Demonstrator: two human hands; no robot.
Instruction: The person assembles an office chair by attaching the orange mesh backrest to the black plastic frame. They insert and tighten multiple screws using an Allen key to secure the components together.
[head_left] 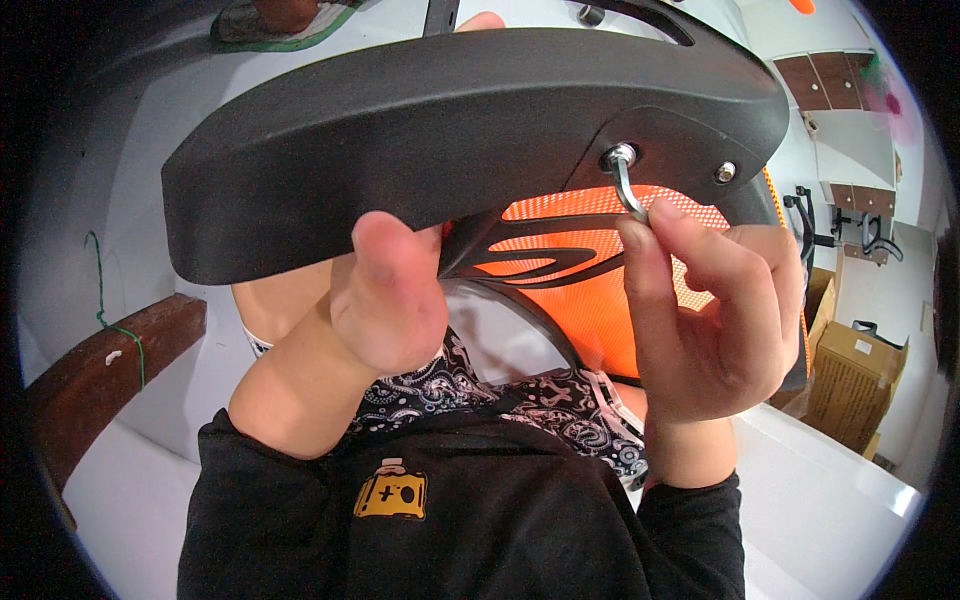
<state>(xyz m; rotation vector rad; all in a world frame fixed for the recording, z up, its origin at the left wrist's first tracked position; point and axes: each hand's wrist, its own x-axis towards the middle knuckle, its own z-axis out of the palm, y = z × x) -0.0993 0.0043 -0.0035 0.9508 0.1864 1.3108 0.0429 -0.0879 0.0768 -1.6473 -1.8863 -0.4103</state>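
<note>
- Armrest (470, 130): black plastic, held close before the camera, filling the upper middle of the view, its underside turned toward the viewer.
- Left hand (385, 300): placed under the armrest's lower edge, thumb raised; the fingers are hidden behind it, so their grip cannot be told.
- Right hand (715, 310): fingertips pinched on a bent metal hex key (626, 185).
- Hex key: seated in a bolt at the armrest's right end, beside a second bolt (726, 172).
- Orange mesh chair back (600, 300): seen behind the armrest.
- Cardboard boxes (850, 385): at the right.
</note>
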